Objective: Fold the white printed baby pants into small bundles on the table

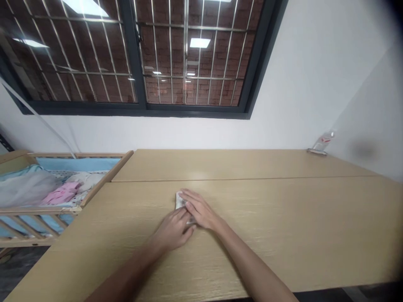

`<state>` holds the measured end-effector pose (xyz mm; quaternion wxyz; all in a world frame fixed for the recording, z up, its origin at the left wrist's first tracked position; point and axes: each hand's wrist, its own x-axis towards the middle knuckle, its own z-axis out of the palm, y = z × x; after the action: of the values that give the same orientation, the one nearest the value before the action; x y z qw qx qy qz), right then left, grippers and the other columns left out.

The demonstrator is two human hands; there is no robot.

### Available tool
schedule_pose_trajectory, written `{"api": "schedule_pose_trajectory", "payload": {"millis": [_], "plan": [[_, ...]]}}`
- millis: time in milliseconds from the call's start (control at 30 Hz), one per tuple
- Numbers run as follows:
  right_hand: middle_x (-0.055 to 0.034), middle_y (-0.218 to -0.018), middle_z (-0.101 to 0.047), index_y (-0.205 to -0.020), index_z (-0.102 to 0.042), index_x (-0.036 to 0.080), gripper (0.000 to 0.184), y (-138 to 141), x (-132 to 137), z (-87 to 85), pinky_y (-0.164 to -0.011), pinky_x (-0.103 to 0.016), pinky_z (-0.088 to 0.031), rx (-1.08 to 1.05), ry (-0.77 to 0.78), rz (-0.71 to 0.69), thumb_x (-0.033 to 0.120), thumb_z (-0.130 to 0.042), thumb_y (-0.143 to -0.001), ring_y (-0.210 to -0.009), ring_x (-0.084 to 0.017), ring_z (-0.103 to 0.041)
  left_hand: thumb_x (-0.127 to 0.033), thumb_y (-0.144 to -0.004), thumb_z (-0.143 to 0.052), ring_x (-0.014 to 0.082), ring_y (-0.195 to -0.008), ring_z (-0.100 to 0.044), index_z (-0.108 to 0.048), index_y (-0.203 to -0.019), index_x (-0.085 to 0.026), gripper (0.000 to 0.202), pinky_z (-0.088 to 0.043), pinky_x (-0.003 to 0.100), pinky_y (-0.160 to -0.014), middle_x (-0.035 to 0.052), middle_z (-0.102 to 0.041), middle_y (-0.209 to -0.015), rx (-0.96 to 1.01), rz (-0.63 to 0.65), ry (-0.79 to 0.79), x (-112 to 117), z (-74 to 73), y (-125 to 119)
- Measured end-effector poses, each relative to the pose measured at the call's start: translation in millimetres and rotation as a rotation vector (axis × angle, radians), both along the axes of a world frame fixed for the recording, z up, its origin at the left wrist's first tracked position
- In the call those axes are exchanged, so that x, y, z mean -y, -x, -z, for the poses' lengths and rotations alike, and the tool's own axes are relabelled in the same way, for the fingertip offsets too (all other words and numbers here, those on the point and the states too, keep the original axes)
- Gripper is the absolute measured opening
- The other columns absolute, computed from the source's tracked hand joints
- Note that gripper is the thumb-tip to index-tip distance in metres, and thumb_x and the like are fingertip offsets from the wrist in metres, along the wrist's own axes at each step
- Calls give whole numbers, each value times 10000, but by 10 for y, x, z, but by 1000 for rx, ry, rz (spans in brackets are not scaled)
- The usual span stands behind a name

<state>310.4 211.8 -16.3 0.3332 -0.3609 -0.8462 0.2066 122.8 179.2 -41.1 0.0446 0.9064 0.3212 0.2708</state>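
Two bare hands meet near the middle of a light wood-grain table [267,226], over a small folded white piece [180,200], cloth or paper, too hidden to tell which. The piece lies flat on the tabletop, mostly covered by the hands, with only its far corner and a sliver near the fingertips showing. The right hand [201,209] lies across it almost flat, fingers extended and together, bearing down from above; the left hand [174,230] sits just beside it, fingers slightly curled against the near edge. Neither plainly pinches anything, so whether either has real hold cannot be told. For neat work of this kind, one hand is probably best kept flat to pin the fold while the other smooths along its edge, keeping the corners square. To the left stands a wooden crib [105,181] with a blue bumper [78,163], holding a pink garment [61,193], a white cloth [85,179] and a grey sheer fabric [27,188] on a dotted sheet [55,175]. A clear plastic bottle [323,141] with a red label leans at the table's far right corner, near the wall [362,105].
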Motion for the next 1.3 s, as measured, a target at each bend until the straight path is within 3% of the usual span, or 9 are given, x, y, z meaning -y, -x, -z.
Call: {"api": "schedule_pose_trajectory", "payload": {"millis": [133, 233, 367, 567, 767, 900, 1033, 1167, 1300], "plan": [[-13, -1615, -364, -1540, -402, 291, 552, 100, 58, 11, -1262, -422, -179, 159, 94, -179, 522, -222, -1072, -1521, -194, -268, -312, -935, -528, 303, -1137, -648, -652, -1195, -188, 314, -529, 465, -988, 129, -695, -1223, -99, 61, 91, 103, 0, -63], [33, -1604, -377, -1526, -416, 339, 555, 114, 37, 35, -1266, -409, -159, 272, 213, -218, 553, -192, -1066, -1526, -185, -253, -300, -921, -537, 344, -1177, -636, -655, -1224, -157, 355, -519, 498, -1002, 153, -677, -1283, -134, 73, 121, 133, -34, -72], [64, -1632, -306, -1548, -340, 388, 551, 103, -60, -1, -1275, -435, -74, 321, 293, -166, 592, -209, -1053, -1544, -183, -192, -336, -920, -530, 327, -1182, -637, -658, -1215, -182, 356, -517, 490, -1018, 135, -692, -1253, -195, 55, 147, 108, -68, -50], [27, -1661, -225, -1571, -285, 342, 596, 47, -318, 26, -1270, -427, 18, 373, 267, -68, 590, -124, -1054, -1553, -159, -141, -414, -932, -501, 310, -1255, -595, -552, -1338, -130, 499, -542, 439, -1004, 171, -623, -1351, -237, 5, 152, 75, -84, -26], [-10, -1620, -344, -1523, -422, 335, 581, -48, -541, 220, -1268, -468, -82, 203, 211, 49, 620, -302, -1031, -1531, -213, -243, -418, -933, -509, 328, -1322, -552, -518, -1384, -103, 551, -524, 459, -1034, 197, -569, -1435, -225, -28, 104, 99, -38, -50], [-46, -1644, -296, -1560, -367, 278, 628, -69, -530, 330, -1268, -475, -98, 131, 166, 90, 610, -325, -1028, -1540, -233, -214, -377, -929, -529, 280, -1217, -635, -600, -1311, -222, 418, -548, 404, -971, 101, -646, -1369, -91, -19, 180, 53, -55, -13], [-96, -1660, -264, -1587, -298, 213, 687, -124, -459, 376, -1263, -468, -152, -43, 140, 262, 615, -269, -1031, -1536, -230, -218, -336, -970, -477, 214, -1025, -699, -696, -1099, -281, 260, -514, 311, -879, 36, -748, -1158, 73, -194, 235, -58, -143, 83], [-143, -1523, -464, -1483, -449, 195, 638, -210, -453, 403, -1209, -478, -283, -216, 126, 410, 608, -278, -1027, -1437, -252, -395, -370, -995, -442, 186, -791, -668, -647, -846, -228, 291, -416, 276, -681, 32, -720, -812, 75, -501, 246, -177, -201, 159], [-150, -1338, -599, -1308, -582, 181, 524, -243, -507, 439, -1094, -455, -421, -331, 154, 477, 556, -372, -1008, -1239, -259, -562, -437, -1013, -397, 187, -755, -653, -605, -863, -222, 335, -339, 275, -626, 31, -707, -810, -36, -642, 342, -239, -163, 159]]}}
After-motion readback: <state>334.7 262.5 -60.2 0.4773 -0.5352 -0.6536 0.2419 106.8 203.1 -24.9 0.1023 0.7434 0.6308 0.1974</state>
